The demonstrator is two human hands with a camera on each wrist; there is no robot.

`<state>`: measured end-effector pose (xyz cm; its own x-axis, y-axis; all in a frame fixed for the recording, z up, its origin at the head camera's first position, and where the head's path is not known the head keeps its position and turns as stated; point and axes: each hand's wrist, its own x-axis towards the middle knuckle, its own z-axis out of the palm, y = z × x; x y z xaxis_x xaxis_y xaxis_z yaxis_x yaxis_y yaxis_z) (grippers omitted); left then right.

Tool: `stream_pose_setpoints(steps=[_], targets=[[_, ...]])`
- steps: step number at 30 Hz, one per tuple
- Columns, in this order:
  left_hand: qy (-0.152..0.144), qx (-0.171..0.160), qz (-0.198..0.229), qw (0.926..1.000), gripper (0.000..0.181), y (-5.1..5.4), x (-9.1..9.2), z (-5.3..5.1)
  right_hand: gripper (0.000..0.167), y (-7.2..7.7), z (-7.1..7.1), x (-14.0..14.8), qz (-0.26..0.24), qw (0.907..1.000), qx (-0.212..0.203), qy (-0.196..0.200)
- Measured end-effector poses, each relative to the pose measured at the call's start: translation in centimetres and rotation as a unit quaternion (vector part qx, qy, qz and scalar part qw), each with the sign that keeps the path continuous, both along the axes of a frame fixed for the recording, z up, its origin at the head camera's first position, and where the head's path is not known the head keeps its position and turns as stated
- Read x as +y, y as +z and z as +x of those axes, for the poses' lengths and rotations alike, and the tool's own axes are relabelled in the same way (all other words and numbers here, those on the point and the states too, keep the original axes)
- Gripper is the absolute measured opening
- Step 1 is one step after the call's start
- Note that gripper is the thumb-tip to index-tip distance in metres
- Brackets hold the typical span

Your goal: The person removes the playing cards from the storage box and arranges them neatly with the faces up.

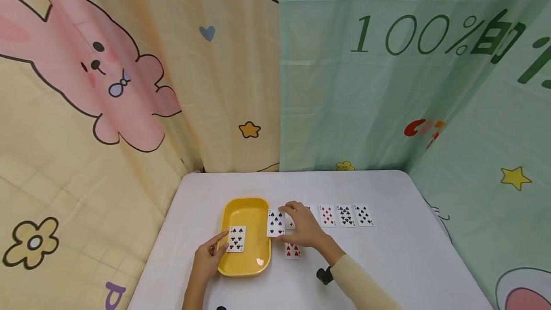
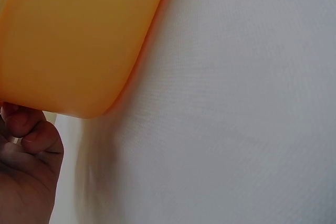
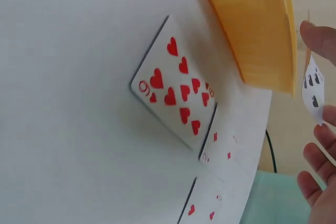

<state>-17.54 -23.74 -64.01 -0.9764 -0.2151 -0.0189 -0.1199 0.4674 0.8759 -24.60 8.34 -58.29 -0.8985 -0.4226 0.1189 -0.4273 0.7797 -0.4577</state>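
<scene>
A yellow tray [image 1: 258, 252] stands on the white table. My left hand [image 1: 205, 258] is at its left rim, thumb and finger pinching the left edge of a clubs playing card [image 1: 236, 239] above the tray. In the left wrist view the left hand [image 2: 29, 156] shows curled fingers beside the tray wall [image 2: 79, 51], which hides the card. My right hand [image 1: 303, 226] holds a seven of spades [image 1: 274, 224] by its edges at the tray's right rim. The right wrist view shows that card [image 3: 314, 90] bowed between thumb and fingers. Below lies a nine of hearts [image 3: 181, 95], face up.
To the right of the tray runs a row of face-up cards, including a red diamonds card [image 1: 327, 215], a clubs card [image 1: 346, 215] and a spades card [image 1: 363, 215]. My right hand partly covers the row's left end. Printed curtains [image 1: 344, 109] hang behind the table.
</scene>
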Motion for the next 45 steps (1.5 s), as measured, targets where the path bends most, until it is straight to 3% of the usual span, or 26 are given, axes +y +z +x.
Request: stream_pose_setpoints(steps=[6, 19, 22, 29, 39, 45], targets=[[-0.001, -0.022, 0.009, 0.9997, 0.037, 0.2, -0.2, -0.3, 0.081, -0.8, 0.3, 2.3, 0.005, 0.9998, 0.019, -0.009], [0.000, 0.000, 0.007, 1.0000, 0.035, -0.1, -0.1, 0.0, 0.078, -3.7, 1.9, 6.4, 0.014, 0.9986, 0.050, -0.012], [0.000, 0.006, 0.005, 1.0000, 0.035, -0.1, 0.0, 0.1, 0.077, -4.4, 2.2, 7.5, 0.016, 0.9982, 0.053, -0.022], [0.006, -0.017, 0.012, 0.9998, 0.036, 0.1, 0.2, 0.1, 0.080, -5.2, 2.6, 9.8, 0.039, 0.9970, 0.036, -0.057], [0.012, -0.032, 0.009, 0.9994, 0.037, 0.4, 0.1, 0.1, 0.080, -6.2, 2.9, 10.5, 0.052, 0.9964, 0.051, -0.043], [0.010, -0.031, 0.010, 0.9994, 0.037, 0.2, 0.1, 0.3, 0.081, -6.2, 3.1, 10.3, 0.043, 0.9975, 0.039, -0.040]])
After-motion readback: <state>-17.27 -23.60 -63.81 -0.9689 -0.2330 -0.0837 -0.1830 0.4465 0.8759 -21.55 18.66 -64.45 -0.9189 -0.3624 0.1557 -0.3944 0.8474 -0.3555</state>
